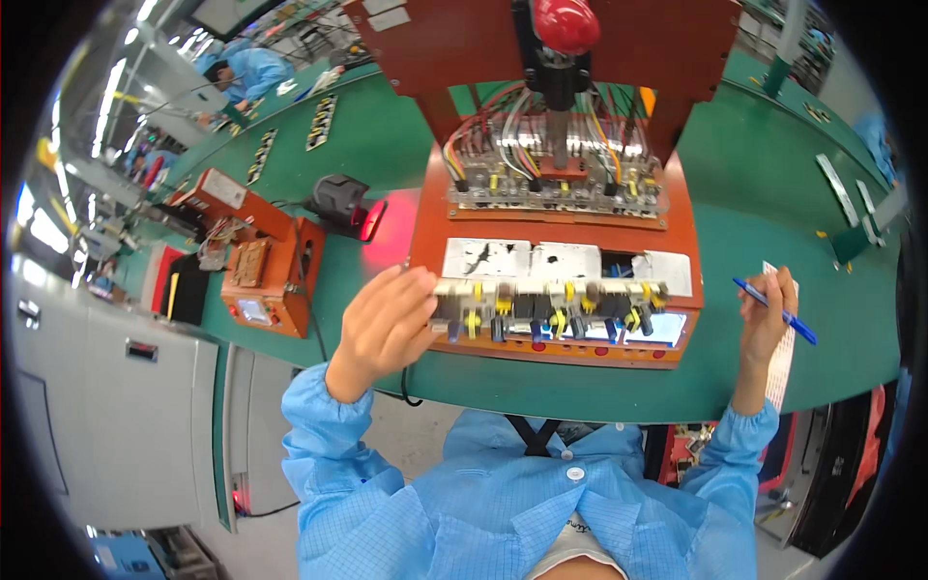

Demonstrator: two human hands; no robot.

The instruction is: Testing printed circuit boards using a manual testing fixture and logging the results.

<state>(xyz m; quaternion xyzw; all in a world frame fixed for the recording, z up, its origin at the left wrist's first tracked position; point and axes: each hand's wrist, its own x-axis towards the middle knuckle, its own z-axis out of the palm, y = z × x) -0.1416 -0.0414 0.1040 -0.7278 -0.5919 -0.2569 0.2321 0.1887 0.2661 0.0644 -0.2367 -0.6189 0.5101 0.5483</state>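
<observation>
My left hand grips the left end of a long circuit board with yellow, black and blue parts. The board hangs tilted over the front of an orange test fixture, partly covering its small display and red buttons. Pinched in my right hand is a blue pen. That hand is at the fixture's right, over a narrow white sheet with printed rows. Above the board, the fixture's clear pressing head with many coloured wires is raised, and a lever with a red knob stands at the top.
A black barcode scanner throws red light on the green bench left of the fixture. Further left stands a smaller orange device. Board strips lie at the back left. A co-worker in blue sits beyond.
</observation>
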